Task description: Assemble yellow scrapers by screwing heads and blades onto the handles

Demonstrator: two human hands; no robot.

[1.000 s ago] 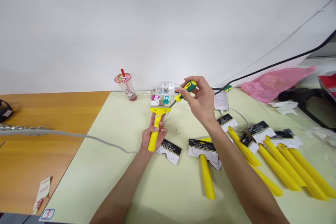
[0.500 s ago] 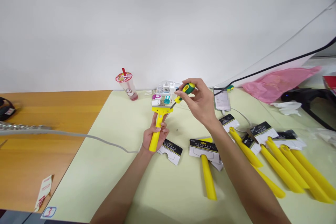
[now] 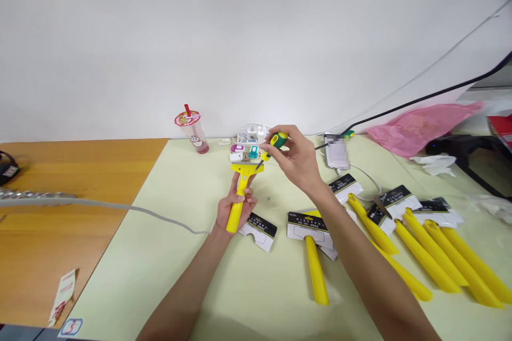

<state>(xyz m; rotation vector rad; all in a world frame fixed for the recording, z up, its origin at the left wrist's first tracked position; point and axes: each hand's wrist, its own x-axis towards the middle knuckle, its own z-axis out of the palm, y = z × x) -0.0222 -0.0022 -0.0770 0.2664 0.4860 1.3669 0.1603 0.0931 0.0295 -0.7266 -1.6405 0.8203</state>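
Note:
A yellow scraper [image 3: 241, 186] stands tilted away from me, its wide head at the top, and my left hand [image 3: 229, 208] is closed round its handle. My right hand [image 3: 298, 159] grips a green and yellow screwdriver [image 3: 277, 141] by the handle. The screwdriver's tip meets the right part of the scraper head, near a screw there. Just under my left hand, a black and white packaging card [image 3: 260, 232] lies on the table. Another yellow scraper handle [image 3: 316, 272] with a card across its upper end lies below my right forearm.
Several carded yellow scrapers [image 3: 432, 256] lie at the right. A lidded drink cup [image 3: 192, 133] stands by the wall, left of a plugged power strip [image 3: 252, 136]. A phone [image 3: 336, 151] and a pink bag [image 3: 420, 128] are at the back right. A grey cable [image 3: 156, 214] crosses the left side.
My right hand has moved a little left and down, bringing the screwdriver tip from the head's right edge onto the screw area. The left hand keeps its hold on the scraper.

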